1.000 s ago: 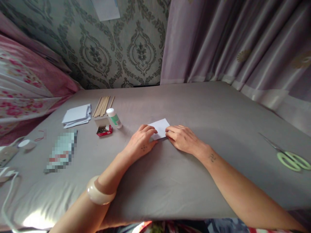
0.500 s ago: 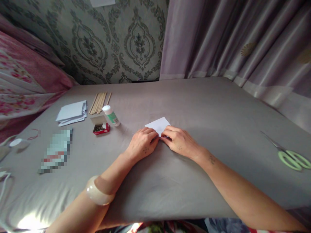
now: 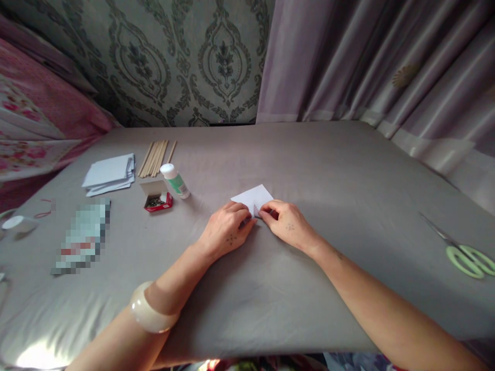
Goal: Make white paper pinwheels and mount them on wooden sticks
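A small white paper (image 3: 252, 198) lies on the grey cloth-covered table (image 3: 309, 170), near its middle. My left hand (image 3: 227, 232) rests on the paper's near left edge with its fingers curled down onto it. My right hand (image 3: 285, 224) pinches the paper's near corner, which stands lifted a little between thumb and fingers. The two hands almost touch at their fingertips. A cream bangle (image 3: 149, 311) sits on my left wrist.
At the left lie a stack of white papers (image 3: 109, 173), several wooden sticks (image 3: 155, 157), a glue bottle (image 3: 175, 181), an open red box of pins (image 3: 157, 197) and a blurred packet (image 3: 82, 237). Green-handled scissors (image 3: 464, 255) lie at the right edge. Curtains and patterned wall stand behind.
My hands have drawn together over the paper's near edge. The right hand went from lying flat to pinching and lifting a corner. The view has tilted down slightly.
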{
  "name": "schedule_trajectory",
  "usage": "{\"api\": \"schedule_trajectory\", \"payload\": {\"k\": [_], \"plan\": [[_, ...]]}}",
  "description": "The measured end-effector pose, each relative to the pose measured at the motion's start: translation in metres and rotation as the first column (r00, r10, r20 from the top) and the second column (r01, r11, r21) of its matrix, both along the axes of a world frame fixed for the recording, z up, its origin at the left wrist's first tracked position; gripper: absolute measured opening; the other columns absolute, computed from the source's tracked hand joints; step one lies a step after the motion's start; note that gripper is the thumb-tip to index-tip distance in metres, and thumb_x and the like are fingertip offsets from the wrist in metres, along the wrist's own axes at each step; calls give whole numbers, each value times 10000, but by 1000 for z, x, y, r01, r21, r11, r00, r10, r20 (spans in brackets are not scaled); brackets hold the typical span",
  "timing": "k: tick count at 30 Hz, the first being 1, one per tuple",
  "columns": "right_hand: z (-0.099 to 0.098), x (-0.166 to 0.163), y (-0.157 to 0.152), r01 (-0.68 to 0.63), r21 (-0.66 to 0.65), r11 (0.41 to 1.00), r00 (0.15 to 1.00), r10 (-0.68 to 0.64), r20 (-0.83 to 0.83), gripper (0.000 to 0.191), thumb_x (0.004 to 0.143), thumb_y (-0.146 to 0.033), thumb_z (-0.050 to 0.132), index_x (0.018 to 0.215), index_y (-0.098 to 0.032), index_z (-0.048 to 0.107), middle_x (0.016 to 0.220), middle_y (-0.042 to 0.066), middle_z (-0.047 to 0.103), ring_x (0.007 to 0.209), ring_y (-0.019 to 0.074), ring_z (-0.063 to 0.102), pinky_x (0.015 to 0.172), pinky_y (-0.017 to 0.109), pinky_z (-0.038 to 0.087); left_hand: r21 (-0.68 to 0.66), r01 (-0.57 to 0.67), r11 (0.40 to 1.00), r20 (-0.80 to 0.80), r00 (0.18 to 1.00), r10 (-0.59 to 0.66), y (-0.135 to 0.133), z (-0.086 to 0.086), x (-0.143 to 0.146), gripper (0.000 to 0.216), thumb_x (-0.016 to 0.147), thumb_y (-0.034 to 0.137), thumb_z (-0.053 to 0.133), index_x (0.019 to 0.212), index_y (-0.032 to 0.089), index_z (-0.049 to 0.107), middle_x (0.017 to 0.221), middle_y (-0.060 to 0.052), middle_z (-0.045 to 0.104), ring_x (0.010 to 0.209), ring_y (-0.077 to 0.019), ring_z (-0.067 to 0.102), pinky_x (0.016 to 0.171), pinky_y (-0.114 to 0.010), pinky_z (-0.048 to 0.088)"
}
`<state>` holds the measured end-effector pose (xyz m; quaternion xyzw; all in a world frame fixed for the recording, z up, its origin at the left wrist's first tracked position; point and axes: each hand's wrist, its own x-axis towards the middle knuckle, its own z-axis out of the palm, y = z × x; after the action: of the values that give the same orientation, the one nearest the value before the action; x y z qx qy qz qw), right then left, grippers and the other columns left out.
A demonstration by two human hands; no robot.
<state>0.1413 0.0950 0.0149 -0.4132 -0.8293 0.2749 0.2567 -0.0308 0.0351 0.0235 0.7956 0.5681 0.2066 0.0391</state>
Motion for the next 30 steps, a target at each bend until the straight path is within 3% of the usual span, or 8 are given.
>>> {"api": "schedule_trajectory", "payload": {"k": [9, 13, 21, 25, 30], "plan": [[-3, -4, 2, 111, -159, 981, 991, -121, -55, 54, 800, -214, 632, 828, -195, 674, 784, 36, 721, 716, 169, 660, 689, 273, 476, 35, 15, 999, -27, 1000, -14, 1, -3, -1, 207, 898, 228, 500, 831, 162, 684, 871, -67, 699, 851, -194, 619, 791, -312, 503], [-4, -5, 4, 166, -220, 961, 982, -182, -53, 128, 761, -216, 682, 874, -179, 635, 770, 43, 712, 703, 165, 657, 677, 272, 481, 48, 12, 999, -30, 999, -11, 1, -3, -1, 194, 899, 234, 500, 874, 169, 682, 879, -68, 698, 863, -195, 622, 792, -311, 506], [-4, -4, 12, 109, -392, 913, 981, -162, -103, 280, 710, -236, 730, 935, -166, 577, 711, 12, 710, 625, 131, 643, 609, 227, 460, 27, 2, 1000, -27, 1000, -1, 1, -3, 1, 211, 909, 248, 484, 1005, 171, 655, 959, -71, 682, 905, -201, 607, 816, -314, 504], [-3, -5, 11, 105, -400, 910, 979, -165, -120, 164, 723, -201, 705, 854, -156, 617, 734, 35, 713, 643, 137, 652, 619, 233, 471, 22, -2, 1000, -30, 1000, 3, 1, -3, 1, 217, 912, 251, 475, 978, 167, 664, 968, -74, 676, 905, -206, 602, 820, -322, 505], [-3, -4, 10, 69, -310, 948, 986, -112, -126, 28, 769, -182, 649, 789, -174, 667, 766, 33, 725, 696, 148, 664, 677, 254, 485, 23, -4, 1000, -36, 999, 5, 2, -3, 1, 211, 909, 242, 479, 990, 170, 660, 969, -72, 671, 907, -203, 594, 820, -319, 505]]}}
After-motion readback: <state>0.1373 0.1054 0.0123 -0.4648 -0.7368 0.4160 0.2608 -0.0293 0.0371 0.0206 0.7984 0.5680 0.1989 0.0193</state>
